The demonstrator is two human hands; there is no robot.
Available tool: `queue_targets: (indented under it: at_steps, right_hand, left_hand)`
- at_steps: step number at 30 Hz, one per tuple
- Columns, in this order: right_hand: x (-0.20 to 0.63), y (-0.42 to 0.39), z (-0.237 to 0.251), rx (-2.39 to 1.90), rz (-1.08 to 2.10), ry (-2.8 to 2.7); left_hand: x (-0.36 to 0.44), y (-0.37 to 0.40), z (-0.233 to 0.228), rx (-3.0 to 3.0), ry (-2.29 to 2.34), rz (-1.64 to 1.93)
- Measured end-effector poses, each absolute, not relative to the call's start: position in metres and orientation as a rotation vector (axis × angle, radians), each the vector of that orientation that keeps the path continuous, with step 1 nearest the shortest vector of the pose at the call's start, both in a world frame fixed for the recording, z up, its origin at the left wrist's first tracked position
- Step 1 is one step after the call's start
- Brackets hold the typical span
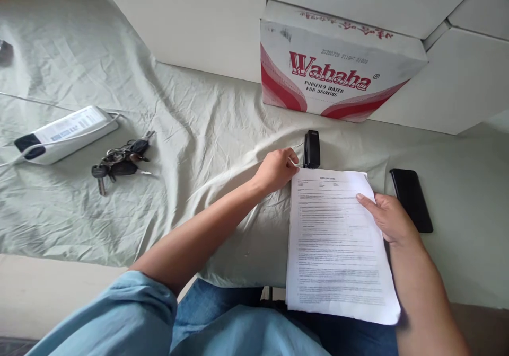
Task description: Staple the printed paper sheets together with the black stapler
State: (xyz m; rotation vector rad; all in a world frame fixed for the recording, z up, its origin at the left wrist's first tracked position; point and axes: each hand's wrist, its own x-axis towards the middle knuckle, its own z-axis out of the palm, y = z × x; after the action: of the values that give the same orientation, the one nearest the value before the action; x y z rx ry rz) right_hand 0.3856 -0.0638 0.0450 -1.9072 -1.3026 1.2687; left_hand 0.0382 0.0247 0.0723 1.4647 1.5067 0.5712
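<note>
A person in light blue sleeves and jeans sits at a table covered by a wrinkled pale cloth (pixel 191 123).

Nearest, the right hand (pixel 387 218) grips the right edge of a printed sheaf of paper (pixel 338 245), thumb lying flat on top and fingers curled out of sight beneath. The paper hangs partly over the table edge toward the lap.

The left hand (pixel 277 169) is loosely closed, fingertips pinching the paper's top left corner.

Just beyond the left hand, touching the paper's top edge, stands a black stapler (pixel 312 149).

To the right of the right hand, close by, lies a black phone (pixel 411 199), face down or dark.

Well left of the left hand lie a bunch of keys (pixel 119 161) and, beyond them, a white power strip (pixel 66 133).

Farthest, behind the stapler, sits a red and white Wahaha water carton (pixel 338 70).
</note>
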Motion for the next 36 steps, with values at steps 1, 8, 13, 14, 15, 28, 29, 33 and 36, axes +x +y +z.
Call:
queue_targets:
  at_steps: [1,8,13,14,15,28,29,33,36]
  right_hand:
    - [0.387,-0.063,0.045,-1.919,1.314,-1.240]
    - [0.391,-0.063,0.046,-1.944,1.380,-1.033]
    - [0.395,-0.067,0.049,-1.983,1.451,-0.980]
    - [0.396,-0.068,0.049,-1.992,1.452,-0.977]
    - [0.396,-0.068,0.049,-1.997,1.454,-0.972]
    - [0.396,-0.070,0.049,-1.957,1.331,-0.894]
    - [0.396,-0.069,0.049,-1.966,1.327,-0.911]
    - [0.398,-0.068,0.050,-1.975,1.342,-1.032]
    - [0.397,-0.066,0.049,-1.940,1.340,-1.049]
  left_hand:
    - [0.040,0.026,0.069,1.463,1.504,0.589]
    - [0.046,0.029,0.040,1.608,1.448,0.756]
    - [0.050,0.025,0.028,1.793,1.483,0.710]
    - [0.051,0.025,0.028,1.801,1.489,0.700]
    - [0.051,0.024,0.028,1.802,1.492,0.692]
    - [0.040,0.020,0.014,1.966,1.218,0.884]
    - [0.040,0.020,0.013,1.987,1.212,0.862]
    - [0.041,0.020,0.019,2.017,1.257,0.775]
    - [0.043,0.018,0.031,2.009,1.327,0.648]
